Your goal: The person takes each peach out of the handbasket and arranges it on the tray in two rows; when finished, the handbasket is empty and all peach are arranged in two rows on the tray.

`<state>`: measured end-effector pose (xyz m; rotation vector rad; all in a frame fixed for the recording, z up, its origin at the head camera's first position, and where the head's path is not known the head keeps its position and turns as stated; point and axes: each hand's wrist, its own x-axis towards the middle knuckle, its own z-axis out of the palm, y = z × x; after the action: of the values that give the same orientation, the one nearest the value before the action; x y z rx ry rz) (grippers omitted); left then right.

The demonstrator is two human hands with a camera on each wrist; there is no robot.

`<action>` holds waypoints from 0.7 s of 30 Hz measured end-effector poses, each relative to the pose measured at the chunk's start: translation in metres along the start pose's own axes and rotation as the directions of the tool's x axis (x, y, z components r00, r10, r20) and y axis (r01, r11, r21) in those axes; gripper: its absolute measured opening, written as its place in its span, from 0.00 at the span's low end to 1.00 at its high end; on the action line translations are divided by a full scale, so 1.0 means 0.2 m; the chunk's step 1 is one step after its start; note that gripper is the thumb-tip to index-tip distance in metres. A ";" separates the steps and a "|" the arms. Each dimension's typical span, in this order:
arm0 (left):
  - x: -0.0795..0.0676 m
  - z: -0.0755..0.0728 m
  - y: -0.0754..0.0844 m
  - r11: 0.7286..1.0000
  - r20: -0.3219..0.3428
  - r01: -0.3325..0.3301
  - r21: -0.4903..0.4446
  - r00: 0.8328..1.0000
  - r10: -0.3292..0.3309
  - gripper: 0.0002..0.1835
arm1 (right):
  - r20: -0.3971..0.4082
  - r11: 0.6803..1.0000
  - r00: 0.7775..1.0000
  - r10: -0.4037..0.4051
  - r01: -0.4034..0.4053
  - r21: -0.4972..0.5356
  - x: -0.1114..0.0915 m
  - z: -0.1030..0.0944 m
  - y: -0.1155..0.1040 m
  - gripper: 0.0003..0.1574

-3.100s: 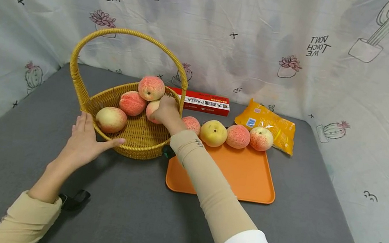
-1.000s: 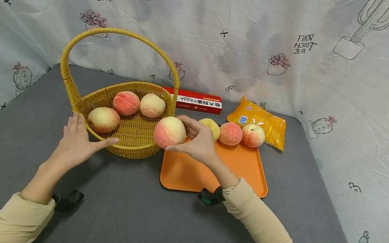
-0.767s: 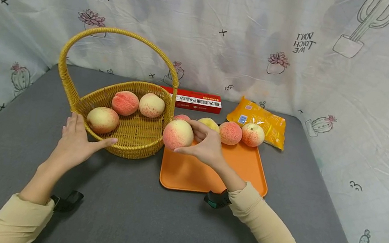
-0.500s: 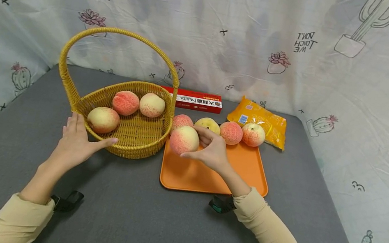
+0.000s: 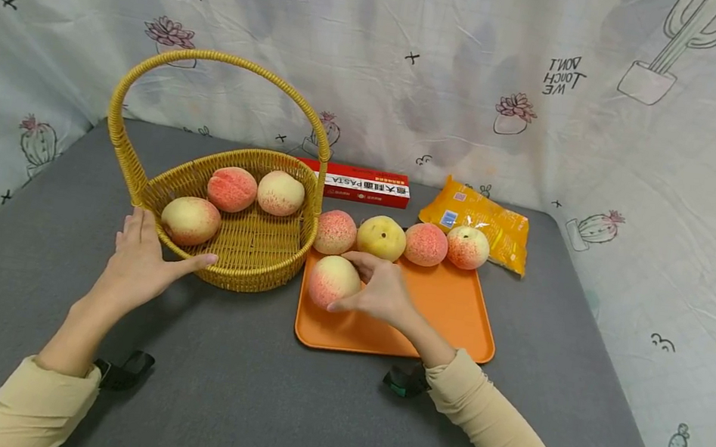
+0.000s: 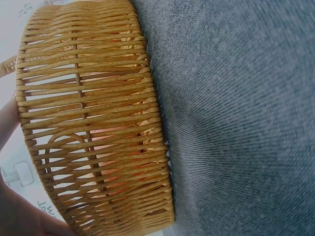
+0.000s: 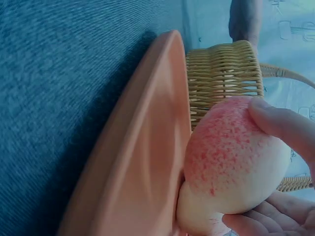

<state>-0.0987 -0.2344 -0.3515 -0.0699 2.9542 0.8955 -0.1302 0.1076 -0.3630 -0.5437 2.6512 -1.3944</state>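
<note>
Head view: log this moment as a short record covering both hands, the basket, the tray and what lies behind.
Left hand: touches the basket at its near-left rim, thumb spread apart
Right hand: holds a pale, red-blushed peach over the tray
Peach touching tray: cannot tell
Basket contents: three peaches
Tray: orange, right of the basket
Row at tray's far side: four peaches, one yellow
Behind the row: red box, orange bag

Basket (image 5: 246, 283) stands left of tray (image 5: 449, 309), perhaps touching.
</note>
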 end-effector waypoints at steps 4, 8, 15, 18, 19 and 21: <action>0.00 0.00 0.00 1.000 -0.004 -0.004 -0.003 1.000 0.004 0.68 | 0.025 0.983 0.999 -0.043 0.046 -0.176 0.00 0.01 -0.01 0.44; 0.00 0.00 0.00 1.000 -0.004 -0.006 -0.002 1.000 0.006 0.68 | 0.088 0.943 0.992 -0.088 0.112 -0.315 0.00 0.02 -0.02 0.44; 0.01 0.00 0.00 1.000 -0.001 -0.003 0.002 1.000 0.003 0.68 | 0.180 0.915 0.975 -0.128 0.186 -0.357 0.01 0.03 -0.06 0.48; 0.01 0.00 0.00 1.000 0.000 -0.002 0.003 1.000 0.002 0.68 | 0.208 0.911 0.970 -0.127 0.197 -0.363 0.01 0.03 -0.06 0.48; 0.01 0.00 0.00 1.000 0.001 -0.001 0.002 1.000 0.001 0.68 | 0.215 0.911 0.969 -0.125 0.198 -0.362 0.01 0.03 -0.06 0.48; 0.01 0.00 0.00 1.000 0.002 0.000 0.001 1.000 0.000 0.68 | 0.224 0.910 0.966 -0.126 0.202 -0.361 0.01 0.03 -0.05 0.48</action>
<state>-0.0998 -0.2344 -0.3513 -0.0693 2.9523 0.8939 -0.1272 0.0964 -0.3579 -0.9124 2.7696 -0.7953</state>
